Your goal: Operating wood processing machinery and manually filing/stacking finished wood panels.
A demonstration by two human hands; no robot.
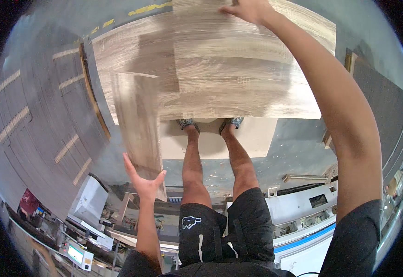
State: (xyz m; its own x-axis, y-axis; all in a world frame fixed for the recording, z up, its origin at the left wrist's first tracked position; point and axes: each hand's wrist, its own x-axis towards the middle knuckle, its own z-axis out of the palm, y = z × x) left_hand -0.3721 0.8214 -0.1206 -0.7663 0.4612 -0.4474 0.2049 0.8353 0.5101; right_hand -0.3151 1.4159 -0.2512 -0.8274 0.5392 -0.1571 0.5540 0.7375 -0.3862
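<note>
My left hand (145, 183) grips a narrow wood-grain board (139, 111) near its close end, thumb at the right edge and fingers at the left. The board slants up and away, above the left part of a wide surface of wood-grain panels (238, 78). My right hand (252, 10) reaches out over the far side of these panels, at the top of the picture. Its visible fingers are stretched and apart, with nothing seen in them; part of the hand is cut off by the picture's edge.
A pale sheet (257, 138) lies on the grey floor under my feet. Stacks of dark-edged boards (35, 124) stand at left, and another stack (379, 92) at right. Behind me are a white machine (303, 203) and a small lit screen (75, 254).
</note>
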